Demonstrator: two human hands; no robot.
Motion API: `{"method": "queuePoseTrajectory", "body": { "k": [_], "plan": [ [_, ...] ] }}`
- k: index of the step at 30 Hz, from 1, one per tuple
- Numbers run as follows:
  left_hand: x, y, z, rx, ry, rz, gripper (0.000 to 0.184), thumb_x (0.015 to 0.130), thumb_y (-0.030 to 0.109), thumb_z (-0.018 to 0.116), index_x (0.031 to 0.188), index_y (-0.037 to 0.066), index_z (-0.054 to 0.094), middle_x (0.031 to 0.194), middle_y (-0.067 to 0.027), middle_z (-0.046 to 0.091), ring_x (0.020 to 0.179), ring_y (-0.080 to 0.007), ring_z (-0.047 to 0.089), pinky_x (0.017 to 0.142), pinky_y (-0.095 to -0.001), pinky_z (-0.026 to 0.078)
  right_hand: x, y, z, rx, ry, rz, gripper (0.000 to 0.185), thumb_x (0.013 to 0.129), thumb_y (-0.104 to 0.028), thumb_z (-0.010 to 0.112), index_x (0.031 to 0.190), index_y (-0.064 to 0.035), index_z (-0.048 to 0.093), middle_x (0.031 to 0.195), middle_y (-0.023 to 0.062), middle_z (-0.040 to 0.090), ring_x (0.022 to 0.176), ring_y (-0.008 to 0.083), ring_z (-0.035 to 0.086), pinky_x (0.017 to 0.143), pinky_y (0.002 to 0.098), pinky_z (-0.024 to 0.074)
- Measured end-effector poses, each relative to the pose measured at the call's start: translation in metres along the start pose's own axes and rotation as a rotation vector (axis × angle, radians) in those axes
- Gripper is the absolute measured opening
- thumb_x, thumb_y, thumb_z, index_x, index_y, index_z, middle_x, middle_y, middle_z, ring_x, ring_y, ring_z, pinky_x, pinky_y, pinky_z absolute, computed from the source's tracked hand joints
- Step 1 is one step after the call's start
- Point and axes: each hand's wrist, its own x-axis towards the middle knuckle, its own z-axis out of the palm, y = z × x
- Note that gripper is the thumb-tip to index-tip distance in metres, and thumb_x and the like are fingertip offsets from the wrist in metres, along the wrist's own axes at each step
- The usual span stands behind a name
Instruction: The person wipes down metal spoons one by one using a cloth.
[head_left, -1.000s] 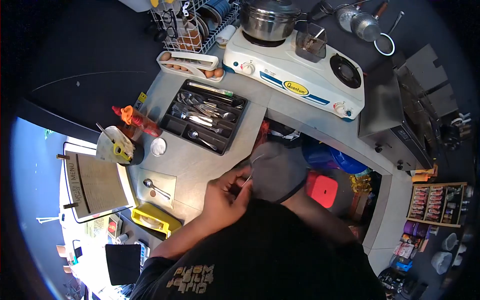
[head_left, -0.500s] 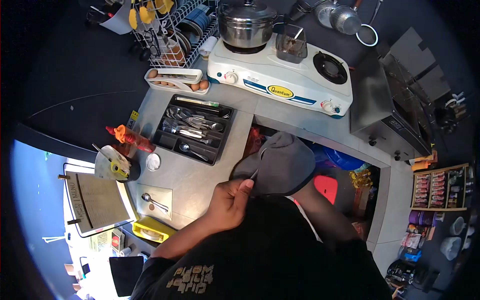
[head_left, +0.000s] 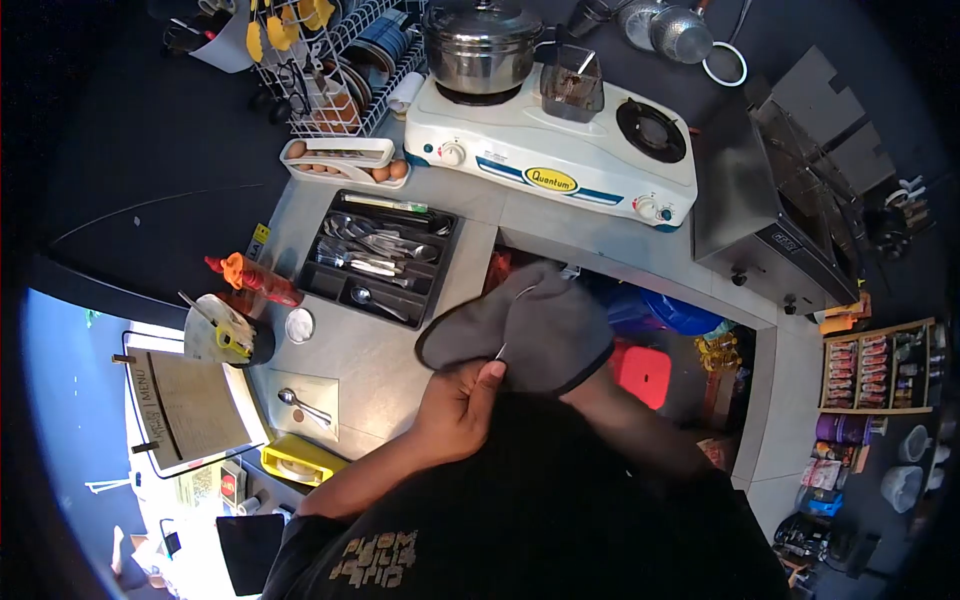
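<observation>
Our left hand (head_left: 455, 405) pinches a thin metal utensil (head_left: 501, 353), frame centre, against grey cloth (head_left: 560, 335). Right hand's under the cloth; can't tell its grip. We'd pinch firmly, cloth snug.

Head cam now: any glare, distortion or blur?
Head view: daylight blows out the lower left, beyond the menu board; wide-angle distortion bends the edges, corners black; lettering on the stove is readable, while the grey cloth looks slightly soft.
</observation>
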Motion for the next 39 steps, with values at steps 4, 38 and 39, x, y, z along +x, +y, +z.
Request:
{"method": "queuePoseTrajectory", "body": {
  "k": [4, 38, 39],
  "plan": [
    [0.006, 0.007, 0.006, -0.023, -0.004, 0.04, 0.037, 0.103, 0.019, 0.046, 0.07, 0.002, 0.049, 0.054, -0.0027, 0.039, 0.051, -0.0095, 0.036, 0.049, -0.0294, 0.032, 0.0, 0.006, -0.003, 0.111, 0.142, 0.045, 0.029, 0.06, -0.03, 0.067, 0.079, -0.0092, 0.068, 0.084, 0.0112, 0.061, 0.077, 0.0297, 0.059, 0.066, 0.04, 0.0476],
    [-0.017, 0.004, 0.022, -0.012, 0.006, -0.001, 0.039, 0.105, 0.02, 0.043, 0.069, 0.004, 0.046, 0.057, 0.0048, 0.04, 0.055, -0.0042, 0.034, 0.049, -0.0258, 0.028, -0.024, 0.002, 0.008, 0.138, 0.061, -0.046, 0.034, 0.069, -0.032, 0.066, 0.084, -0.0023, 0.07, 0.092, 0.017, 0.065, 0.082, 0.0281, 0.063, 0.068, 0.0406, 0.0505],
    [-0.017, 0.002, 0.021, -0.015, 0.01, -0.005, 0.039, 0.104, 0.019, 0.044, 0.069, 0.003, 0.047, 0.056, 0.002, 0.039, 0.054, -0.0063, 0.034, 0.049, -0.0273, 0.03, -0.029, -0.01, 0.012, -0.051, -0.115, 0.006, 0.036, 0.068, -0.035, 0.067, 0.085, -0.0031, 0.07, 0.092, 0.0164, 0.064, 0.081, 0.0278, 0.063, 0.068, 0.0403, 0.0506]
  ]
}}
